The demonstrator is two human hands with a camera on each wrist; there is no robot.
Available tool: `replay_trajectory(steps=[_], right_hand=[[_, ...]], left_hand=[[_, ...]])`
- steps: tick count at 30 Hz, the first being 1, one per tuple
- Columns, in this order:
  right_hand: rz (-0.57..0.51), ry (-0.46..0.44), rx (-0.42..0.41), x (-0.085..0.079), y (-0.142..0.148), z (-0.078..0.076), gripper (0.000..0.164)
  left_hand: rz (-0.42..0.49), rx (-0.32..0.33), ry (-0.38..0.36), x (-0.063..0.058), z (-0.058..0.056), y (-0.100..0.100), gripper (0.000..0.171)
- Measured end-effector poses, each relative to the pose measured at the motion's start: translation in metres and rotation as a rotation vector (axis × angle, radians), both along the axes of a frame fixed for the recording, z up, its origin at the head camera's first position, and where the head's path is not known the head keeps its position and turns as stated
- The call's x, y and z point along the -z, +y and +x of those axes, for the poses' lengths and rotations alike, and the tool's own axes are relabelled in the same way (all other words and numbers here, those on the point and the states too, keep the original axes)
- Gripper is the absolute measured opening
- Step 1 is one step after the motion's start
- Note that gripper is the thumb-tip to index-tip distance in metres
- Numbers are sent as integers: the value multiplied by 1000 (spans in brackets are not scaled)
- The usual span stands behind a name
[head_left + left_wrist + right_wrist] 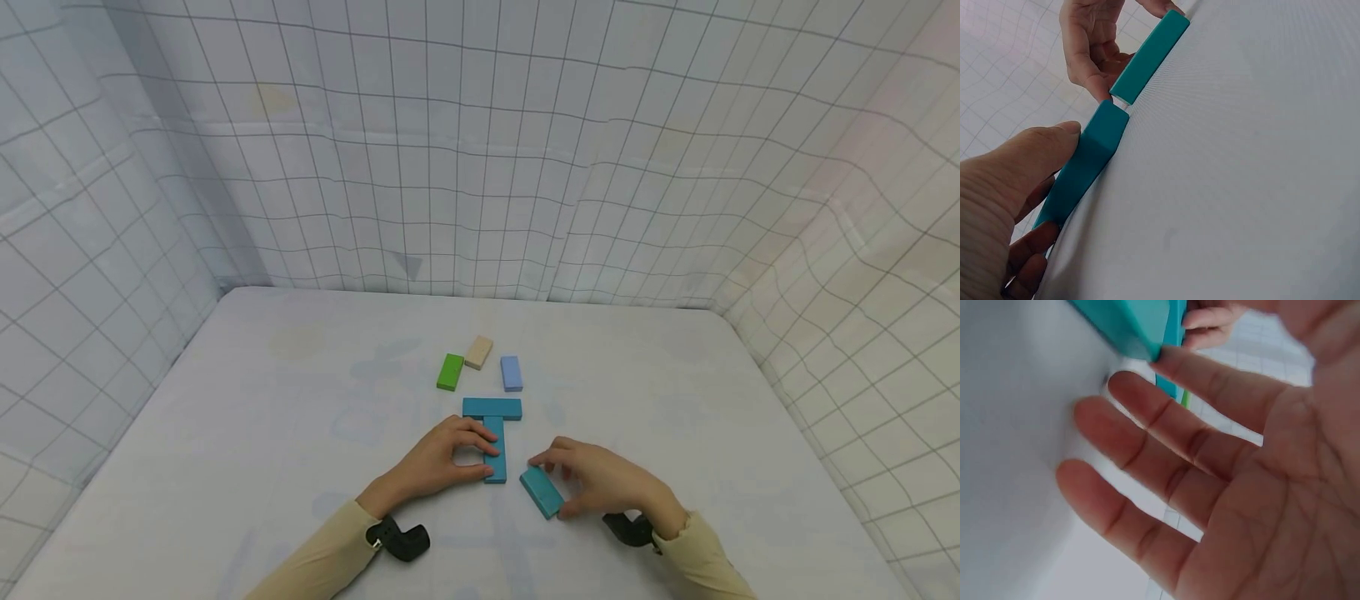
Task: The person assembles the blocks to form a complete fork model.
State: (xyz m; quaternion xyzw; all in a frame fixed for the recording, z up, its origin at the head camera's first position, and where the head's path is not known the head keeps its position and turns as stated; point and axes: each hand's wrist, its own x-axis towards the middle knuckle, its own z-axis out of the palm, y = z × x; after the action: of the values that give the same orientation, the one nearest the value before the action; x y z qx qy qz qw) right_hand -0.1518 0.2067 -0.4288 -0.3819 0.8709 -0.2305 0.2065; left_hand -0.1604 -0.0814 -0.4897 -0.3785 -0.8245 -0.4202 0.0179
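Observation:
Two blue blocks form a T on the white table: a crosswise blue block (491, 407) and a lengthwise blue block (495, 464) below it. My left hand (442, 458) holds the lengthwise block, its thumb near the lower end and fingertips farther up. To the right lies a tilted teal block (542, 492), apart from the T. My right hand (603, 479) pinches it by its ends between index finger and thumb. In the right wrist view the index fingertip touches a corner of the teal block (1141, 328), while the other fingers extend beside it.
Beyond the T lie a green block (450, 372), a beige block (478, 352) and a light blue block (512, 373). White gridded cloth (480, 167) hangs behind and at both sides of the table (300, 375). Each wrist carries a black camera (405, 542).

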Motion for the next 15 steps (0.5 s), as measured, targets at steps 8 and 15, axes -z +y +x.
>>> replay_trajectory(steps=[8, 15], right_hand=[[28, 93, 37, -1, -8, 9, 57], [50, 194, 54, 3, -11, 16, 66]], left_hand=[[-9, 3, 12, 0, 0, 0, 22], [-5, 1, 3, -1, -1, 1, 22]])
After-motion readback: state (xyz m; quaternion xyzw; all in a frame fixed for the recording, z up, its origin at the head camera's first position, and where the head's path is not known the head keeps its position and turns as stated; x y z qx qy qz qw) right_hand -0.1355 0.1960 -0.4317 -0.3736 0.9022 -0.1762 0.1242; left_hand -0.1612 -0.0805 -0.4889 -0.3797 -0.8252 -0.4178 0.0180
